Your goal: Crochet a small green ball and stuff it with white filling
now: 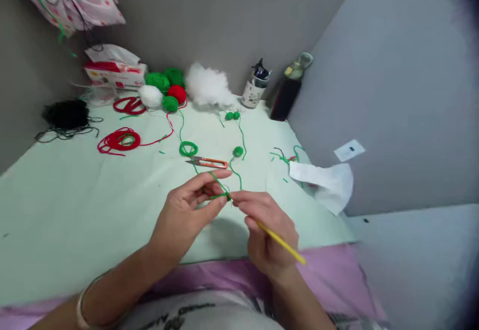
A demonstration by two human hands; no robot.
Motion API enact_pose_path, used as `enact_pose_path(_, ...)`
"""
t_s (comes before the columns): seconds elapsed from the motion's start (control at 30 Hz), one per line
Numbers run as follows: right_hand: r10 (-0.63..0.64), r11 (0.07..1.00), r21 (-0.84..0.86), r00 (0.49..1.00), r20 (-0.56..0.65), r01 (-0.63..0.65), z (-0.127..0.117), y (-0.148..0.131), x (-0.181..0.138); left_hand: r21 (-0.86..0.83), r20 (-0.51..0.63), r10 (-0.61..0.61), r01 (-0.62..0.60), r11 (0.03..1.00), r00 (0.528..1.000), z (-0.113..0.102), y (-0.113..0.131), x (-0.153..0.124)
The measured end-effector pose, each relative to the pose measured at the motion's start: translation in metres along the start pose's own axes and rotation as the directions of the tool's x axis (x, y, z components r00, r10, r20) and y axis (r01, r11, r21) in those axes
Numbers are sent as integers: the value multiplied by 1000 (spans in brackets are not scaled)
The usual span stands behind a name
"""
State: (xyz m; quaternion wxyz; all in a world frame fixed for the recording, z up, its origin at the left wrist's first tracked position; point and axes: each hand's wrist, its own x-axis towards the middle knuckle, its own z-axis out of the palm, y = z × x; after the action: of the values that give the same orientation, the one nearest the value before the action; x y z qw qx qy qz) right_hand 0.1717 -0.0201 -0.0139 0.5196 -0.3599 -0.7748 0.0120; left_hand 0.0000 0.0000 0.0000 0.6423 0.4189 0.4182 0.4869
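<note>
Pinched between the thumb and fingers of my left hand (pixel 190 205) is a small piece of green crochet work (pixel 228 197). A strand of green yarn (pixel 219 181) runs from it over the raised index finger. My right hand (pixel 267 225) grips a yellow-handled crochet hook (pixel 284 246), whose tip end meets the green piece and is hidden by the fingers. Just beyond my hands lie orange thread snips (pixel 209 162), a coil of green yarn (pixel 188 149) and a small green crocheted ball (pixel 238 152) with a loose tail.
Yarn balls (pixel 157 82), white stuffing (pixel 207 85), a pen cup (pixel 254 90) and a dark bottle (pixel 287 93) line the back wall. Red yarn (pixel 121 140) and black yarn (pixel 67 114) lie left. Crumpled white paper (pixel 329 183) and yarn scraps (pixel 288 158) lie right.
</note>
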Motion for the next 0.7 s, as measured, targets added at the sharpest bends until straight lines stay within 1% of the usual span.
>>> enact_pose_path(0.07, -35, 991, -128, 998, 44, 40, -1, -3, -3, -48, -5, 24, -24, 999, 1000, 6, 0, 0)
enact_pose_path(0.13, -50, 976, -210, 997, 50, 59, -1, -5, -7, -127, 21, -17, 19, 992, 1000, 10, -1, 0)
enact_pose_path(0.2, -61, 963, -262, 998, 7, 61, 1, -6, -9, -243, 96, -123, 143, 960, 988, 9, -1, 2)
enact_pose_path(0.23, -53, 966, -254, 998, -18, 46, 2, -5, -10, -291, 143, -190, 225, 930, 971, 8, -1, 3)
enact_pose_path(0.27, -24, 978, -209, 999, -47, 14, 2, -5, -10, -326, 183, -251, 299, 897, 951, 6, 0, 5)
enact_pose_path(0.3, 31, 992, -123, 996, -78, -41, 2, -4, -9, -350, 207, -291, 348, 870, 934, 4, 0, 6)
enact_pose_path(0.33, 115, 993, 0, 987, -108, -116, 2, -4, -8, -361, 211, -306, 365, 858, 928, 2, 1, 8)
enact_pose_path(0.37, 219, 969, 149, 967, -133, -199, 1, -4, -6, -363, 200, -299, 354, 862, 933, 1, 3, 9)
enact_pose_path(0.43, 411, 844, 431, 902, -135, -320, 2, -3, -1, -338, 179, -242, 291, 895, 953, -1, 4, 9)
enact_pose_path(0.47, 465, 781, 522, 878, -117, -344, 4, -3, 1, -317, 181, -214, 263, 911, 960, 0, 5, 8)
enact_pose_path(0.5, 490, 737, 576, 866, -96, -353, 6, -3, 4, -295, 186, -187, 236, 926, 965, 0, 5, 7)
enact_pose_path(0.57, 494, 713, 605, 867, -74, -354, 10, -3, 7, -260, 185, -149, 194, 946, 971, 2, 4, 5)
enact_pose_path(0.7, 486, 754, 545, 870, -88, -366, 12, -4, 5, -223, 159, -113, 148, 963, 981, 5, 2, 4)
